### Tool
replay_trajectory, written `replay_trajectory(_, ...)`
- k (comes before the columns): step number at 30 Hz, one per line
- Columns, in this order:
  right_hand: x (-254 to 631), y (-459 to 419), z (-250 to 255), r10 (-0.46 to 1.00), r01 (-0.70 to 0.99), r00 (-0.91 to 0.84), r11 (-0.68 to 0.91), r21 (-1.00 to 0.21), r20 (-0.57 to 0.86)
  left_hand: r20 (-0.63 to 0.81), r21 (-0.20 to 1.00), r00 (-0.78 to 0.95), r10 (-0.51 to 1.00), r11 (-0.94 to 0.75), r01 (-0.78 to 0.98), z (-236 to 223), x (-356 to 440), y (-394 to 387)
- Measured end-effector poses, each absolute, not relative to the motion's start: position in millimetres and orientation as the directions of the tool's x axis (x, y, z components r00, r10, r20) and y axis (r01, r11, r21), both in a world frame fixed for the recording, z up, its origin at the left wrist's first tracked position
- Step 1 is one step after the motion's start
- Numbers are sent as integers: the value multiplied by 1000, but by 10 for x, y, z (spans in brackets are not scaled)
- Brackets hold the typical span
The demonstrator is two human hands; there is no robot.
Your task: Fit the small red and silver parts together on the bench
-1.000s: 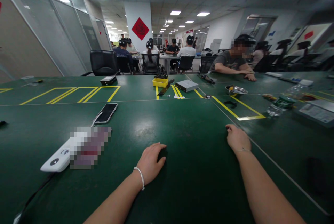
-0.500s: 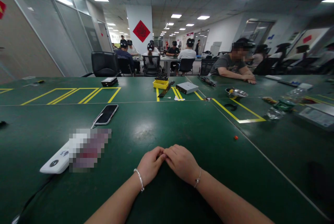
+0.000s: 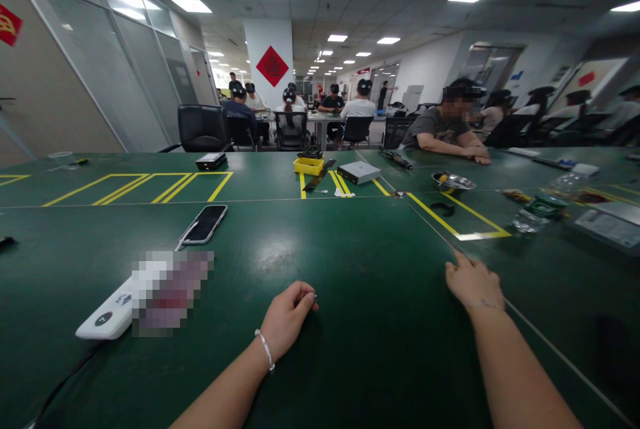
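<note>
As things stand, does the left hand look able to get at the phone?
Probably yes: only green tabletop shows between the left hand and the phone, and the white device lies off to the side. The hand's curled fingers would likely have to open first.

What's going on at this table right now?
The person's left hand is curled at the glossy green tabletop, perhaps pinching something too small to make out. The right hand is stretched out farther right, back upward; anything beneath it is hidden. A rectangular white-edged phone with a black screen lies left of both.
</note>
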State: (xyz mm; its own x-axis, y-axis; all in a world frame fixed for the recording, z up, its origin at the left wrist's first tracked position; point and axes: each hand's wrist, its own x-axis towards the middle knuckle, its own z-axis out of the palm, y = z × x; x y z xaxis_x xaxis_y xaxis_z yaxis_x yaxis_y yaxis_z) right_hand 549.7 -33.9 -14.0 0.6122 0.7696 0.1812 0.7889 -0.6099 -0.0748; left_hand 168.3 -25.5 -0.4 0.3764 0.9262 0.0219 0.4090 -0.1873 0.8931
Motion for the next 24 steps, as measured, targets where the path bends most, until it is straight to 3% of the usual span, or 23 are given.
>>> replay_trajectory(8, 5471, -301, -170, 801, 812, 584, -579, -76, 133, 26, 887, 375, 927, -194, 420, -21, 1664, -258)
replay_trajectory(11, 5356, -276, -139, 823, 832, 545, -509, -222, 158, 49, 900, 362, 931, -198, 388, -59, 1673, -237)
replay_trajectory(13, 5146, -244, -116, 852, 804, 505, -406, -435, 139, 62, 906, 343, 937, -197, 375, -82, 1681, -221)
replay_trajectory(15, 4807, -204, -84, 880, 609, 472, -292, -737, 41, 67, 911, 323, 944, -190, 366, -98, 1687, -208)
replay_trajectory(17, 4385, -167, -40, 919, 210, 382, -191, -959, -100, 70, 919, 311, 948, -183, 349, -106, 1692, -200)
replay_trajectory(18, 4169, -154, -15, 937, -11, 313, -159, -987, -154, 73, 923, 306, 949, -181, 341, -107, 1695, -198)
replay_trajectory(20, 3786, -148, 34, 961, -350, 182, -132, -927, -206, 80, 926, 296, 952, -181, 332, -106, 1701, -198)
replay_trajectory(22, 3523, -166, 60, 973, -519, 86, -142, -843, -216, 89, 922, 287, 954, -188, 339, -103, 1710, -200)
replay_trajectory(24, 3395, -198, 45, 977, -585, 20, -160, -795, -211, 97, 910, 280, 955, -199, 363, -104, 1719, -202)
